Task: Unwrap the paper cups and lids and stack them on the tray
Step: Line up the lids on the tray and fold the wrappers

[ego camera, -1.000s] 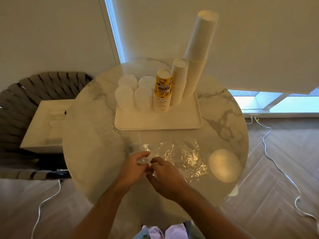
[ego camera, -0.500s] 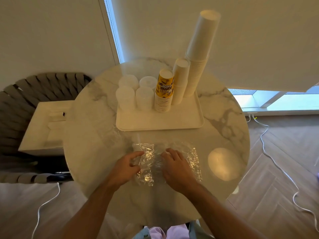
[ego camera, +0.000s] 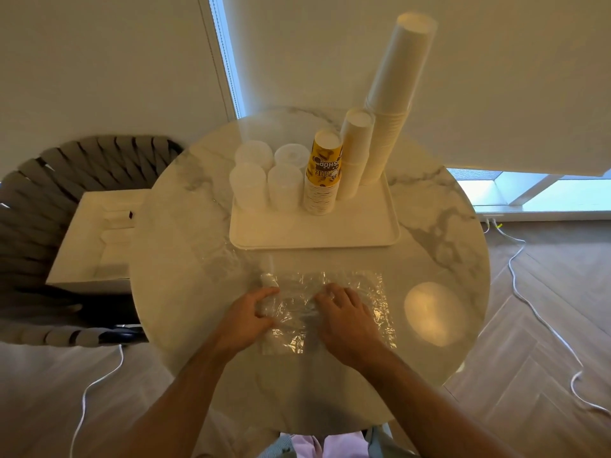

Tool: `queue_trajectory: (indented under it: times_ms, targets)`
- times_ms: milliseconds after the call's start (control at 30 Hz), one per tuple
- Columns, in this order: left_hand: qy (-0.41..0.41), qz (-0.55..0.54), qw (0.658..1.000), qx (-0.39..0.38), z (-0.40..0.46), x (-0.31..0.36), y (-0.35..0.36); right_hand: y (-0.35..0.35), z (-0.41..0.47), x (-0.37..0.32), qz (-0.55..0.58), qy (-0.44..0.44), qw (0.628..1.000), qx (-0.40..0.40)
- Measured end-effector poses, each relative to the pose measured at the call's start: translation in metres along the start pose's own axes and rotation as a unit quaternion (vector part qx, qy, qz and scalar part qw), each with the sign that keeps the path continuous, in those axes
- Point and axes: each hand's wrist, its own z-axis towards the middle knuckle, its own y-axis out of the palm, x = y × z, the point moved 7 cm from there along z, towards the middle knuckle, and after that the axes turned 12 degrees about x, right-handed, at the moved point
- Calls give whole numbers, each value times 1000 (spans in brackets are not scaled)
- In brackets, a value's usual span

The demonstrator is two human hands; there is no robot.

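A: Where does the clear plastic wrap [ego camera: 330, 309] lie relative to the fingers?

B: It is spread on the round marble table [ego camera: 185, 259], near the front edge and just in front of the tray [ego camera: 363, 231]. The left hand [ego camera: 246, 320] curls its fingers over the wrap's rolled left edge and grips it. The right hand [ego camera: 344, 320] rests flat on the middle of the sheet, fingers extended and slightly spread, pressing it down.

A: How does the wrap look?

B: Transparent, creased and glossy, roughly rectangular, with glints along its right and lower margins.

A: And the arms?

B: Both forearms enter from the bottom and converge on the sheet, palms down.

A: What stands on the tray?

B: 4 stacks of translucent lids [ego camera: 267, 180] at the left; beside them a yellow printed cup stack [ego camera: 323, 173], a short white cup stack [ego camera: 355, 153] and a tall white cup stack [ego camera: 395, 94], all inverted. The tall one leans right.
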Motion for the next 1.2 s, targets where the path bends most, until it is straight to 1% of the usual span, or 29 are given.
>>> queue_trajectory:
  times_ms: [33, 100, 167, 200, 267, 333, 400, 500, 700, 767, 1000, 1067, 1133, 1200]
  targets:
    - [6, 10, 1000, 16, 1, 2, -6, 1, 0, 1, 1, 1, 1000, -2]
    - [26, 65, 993, 92, 6, 4, -29, 2, 0, 2, -1, 1, 1000, -6]
    - [52, 165, 972, 162, 15, 4, -52, 3, 0, 2, -6, 0, 1000, -13]
    - [74, 226, 956, 171, 20, 4, -58, 3, 0, 2, -5, 0, 1000, -16]
    - [101, 337, 926, 137, 29, 3, -59, 3, -1, 2, -3, 1, 1000, -22]
    - [109, 405, 905, 75, 34, 2, -53, 3, -1, 2, 1, 0, 1000, -21]
    - [126, 431, 893, 45, 38, 0, -52, 3, 0, 3, 7, -1, 1000, -17]
    - [151, 473, 867, 34, 40, -3, -57, 5, 1, 4, 2, -2, 1000, -23]
    - [153, 532, 833, 26, 42, 5, -61, 7, 1, 4, -8, -2, 999, -35]
    - [157, 520, 839, 26, 41, 9, -60, 8, 1, 3, -10, -4, 999, -36]
    - [108, 436, 893, 2, 25, 18, -56, 7, 2, 2, -14, -6, 999, -30]
    - [88, 368, 926, -4, 13, 28, -56, 6, 2, 1, -18, -9, 999, -26]
    - [66, 257, 964, -10, -2, 39, -52, 6, 2, 0, -25, -12, 999, -29]
    - [55, 163, 985, -12, -20, 53, -43, 9, 3, 0, -35, -20, 999, -35]
